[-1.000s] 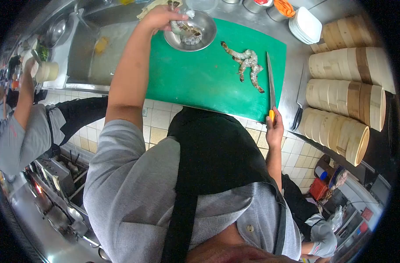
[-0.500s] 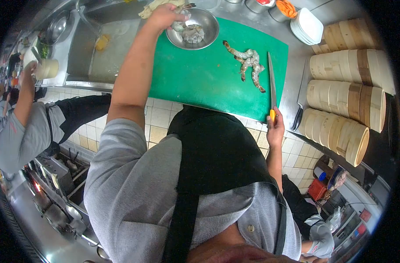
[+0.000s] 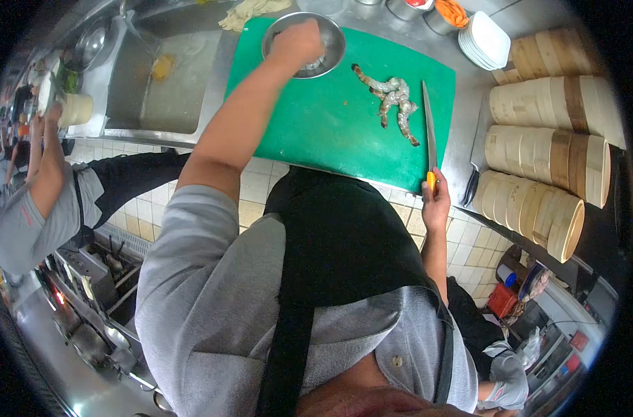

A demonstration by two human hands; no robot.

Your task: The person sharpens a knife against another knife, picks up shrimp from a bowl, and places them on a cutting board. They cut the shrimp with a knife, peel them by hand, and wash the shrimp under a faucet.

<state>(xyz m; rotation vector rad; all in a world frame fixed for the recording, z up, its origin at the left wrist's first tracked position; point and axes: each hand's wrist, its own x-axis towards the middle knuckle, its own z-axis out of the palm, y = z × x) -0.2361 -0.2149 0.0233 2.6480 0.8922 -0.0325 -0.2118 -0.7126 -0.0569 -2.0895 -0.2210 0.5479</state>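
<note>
My left hand reaches down into a steel bowl at the top of the green cutting board. Its fingers are curled in, and what they hold, if anything, is hidden; grey raw shrimp shows just below the hand. At the board's right edge, my right hand is closed around the yellow handle of a long knife, blade pointing away from me. Left of the blade lies a small pile of shelled shrimp with their tails on.
Bamboo steamers stack along the right, beside another black-handled knife. White plates and a tin of orange pieces stand behind. A sink and a crumpled cloth are left. A co-worker stands far left.
My left hand has moved right and down from the bowl's far left rim into the bowl; the shrimp seen in it before is now hidden. My right hand keeps the knife nearly still.
</note>
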